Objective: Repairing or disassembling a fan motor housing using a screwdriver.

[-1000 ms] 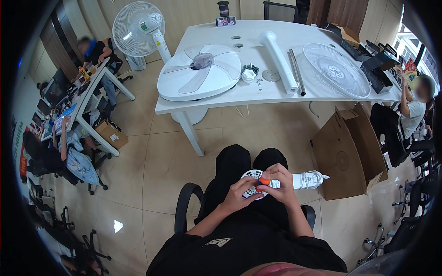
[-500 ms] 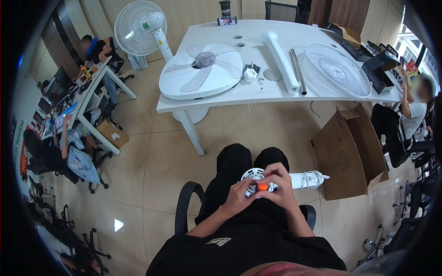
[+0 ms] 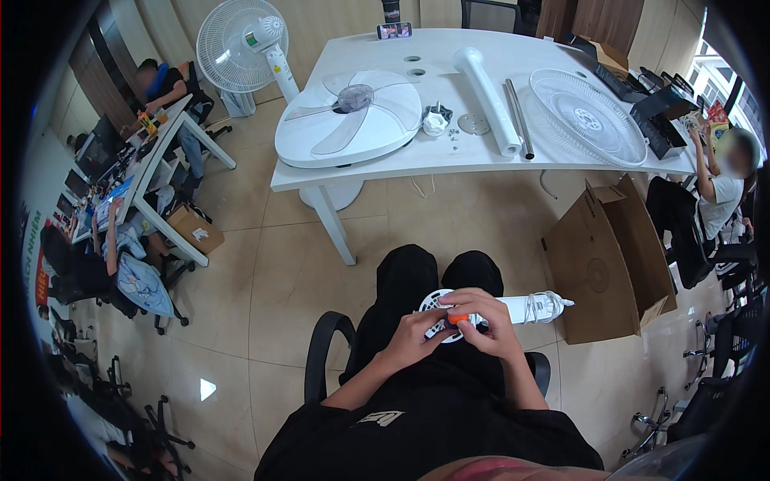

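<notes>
A white fan motor head (image 3: 437, 300) with a slotted round face rests across my lap. Its white neck (image 3: 520, 309) points to the right, with a white cord (image 3: 545, 307) coiled around it. At the middle of the round face is a small orange cap (image 3: 458, 318). My left hand (image 3: 411, 339) is closed, its fingertips pinching at the cap's left side. From above and the right, my right hand (image 3: 488, 322) curls its fingers and thumb over the same cap. The fingers partly hide the cap and the shaft area under it.
A white table (image 3: 361, 170) ahead carries transparent fan blades (image 3: 341, 135) on a white base, a white tube (image 3: 488, 104), metal rod (image 3: 519, 120), wire grille (image 3: 588, 120) and small hardware. An open cardboard box (image 3: 597, 268) stands right; an assembled fan (image 3: 241, 48) stands far left. Several people sit nearby.
My right fingers have turned and closed over the orange cap, covering more of it. My left hand stays at nearly the same place. The view has shifted slightly.
</notes>
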The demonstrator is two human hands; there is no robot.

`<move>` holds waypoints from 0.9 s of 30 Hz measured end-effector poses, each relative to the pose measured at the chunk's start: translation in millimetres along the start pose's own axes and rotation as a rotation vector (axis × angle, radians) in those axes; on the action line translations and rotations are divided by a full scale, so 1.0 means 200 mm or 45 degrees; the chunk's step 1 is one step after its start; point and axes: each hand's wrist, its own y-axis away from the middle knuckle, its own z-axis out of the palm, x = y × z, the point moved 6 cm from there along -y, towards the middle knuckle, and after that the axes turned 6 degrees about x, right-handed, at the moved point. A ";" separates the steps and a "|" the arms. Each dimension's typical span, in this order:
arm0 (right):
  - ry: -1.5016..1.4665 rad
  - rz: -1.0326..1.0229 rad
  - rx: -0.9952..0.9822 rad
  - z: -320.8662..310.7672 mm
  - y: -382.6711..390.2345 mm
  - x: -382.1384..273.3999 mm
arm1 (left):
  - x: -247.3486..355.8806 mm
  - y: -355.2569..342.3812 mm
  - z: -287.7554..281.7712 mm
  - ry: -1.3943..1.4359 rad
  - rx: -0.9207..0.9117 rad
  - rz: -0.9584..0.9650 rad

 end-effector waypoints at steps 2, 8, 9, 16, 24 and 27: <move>0.084 -0.136 0.026 -0.01 0.02 -0.03 | 0.03 -0.02 -0.01 -0.003 0.025 0.001; 0.051 0.073 0.090 0.00 0.09 0.03 | -0.01 0.00 0.04 0.107 0.110 -0.247; 0.013 0.102 0.027 0.01 0.08 0.03 | -0.02 0.00 0.05 0.196 0.111 -0.332; -0.140 0.246 -0.135 0.03 0.05 -0.02 | 0.04 -0.01 -0.02 0.211 -0.081 -0.030; 0.223 0.129 -0.018 0.01 0.03 -0.04 | -0.02 -0.03 0.02 0.197 -0.142 -0.240; 0.258 0.253 -0.007 -0.01 0.06 0.03 | -0.02 -0.04 0.03 0.203 -0.091 -0.314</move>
